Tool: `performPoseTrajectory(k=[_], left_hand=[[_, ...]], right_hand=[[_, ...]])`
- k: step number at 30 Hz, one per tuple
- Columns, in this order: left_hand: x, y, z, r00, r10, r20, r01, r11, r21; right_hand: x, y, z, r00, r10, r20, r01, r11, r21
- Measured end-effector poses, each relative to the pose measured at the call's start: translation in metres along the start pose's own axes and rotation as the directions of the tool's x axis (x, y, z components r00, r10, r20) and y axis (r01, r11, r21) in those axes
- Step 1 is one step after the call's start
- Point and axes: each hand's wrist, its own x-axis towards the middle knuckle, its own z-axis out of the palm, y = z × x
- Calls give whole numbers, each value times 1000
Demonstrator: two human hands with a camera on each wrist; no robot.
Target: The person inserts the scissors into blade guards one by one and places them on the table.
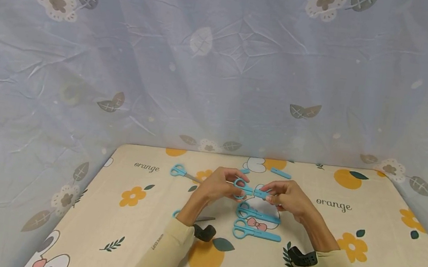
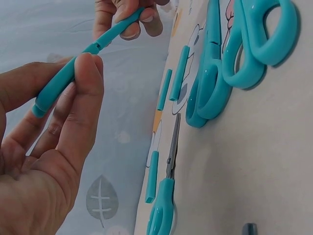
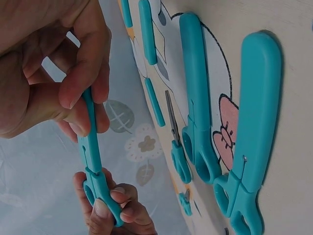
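Observation:
My left hand (image 1: 220, 185) pinches the turquoise handles of a pair of scissors (image 1: 240, 188), raised above the table. At their other end my right hand (image 1: 290, 200) grips a turquoise blade cover (image 3: 91, 147), which sits over the blades and meets the handles at a thin seam. The blades themselves are hidden inside the cover. Just below the hands, two covered pairs of scissors, an upper one (image 1: 259, 215) and a lower one (image 1: 259, 234), lie side by side with handles to the left.
Bare-bladed scissors (image 1: 179, 170) lie at the back left; another pair (image 1: 205, 219) is partly behind the left forearm. Loose blade covers lie towards the back, among them one at the right (image 1: 281, 173) and one beyond the left hand (image 1: 244, 171). A patterned curtain (image 1: 224, 62) hangs behind the table.

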Motion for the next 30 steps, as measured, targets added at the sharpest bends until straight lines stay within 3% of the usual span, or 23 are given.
performPoseTrajectory(k=[22,30], left_hand=[[2,-1,6,999,29,-16,-29,999,28],[1,-1,4,999,33,0,-33,999,39]], right_hand=[[-3,-4,2,999,6,-42,-7,1000,-18],[-2,-3,-1,1000,2,-4,-2,1000,-23]])
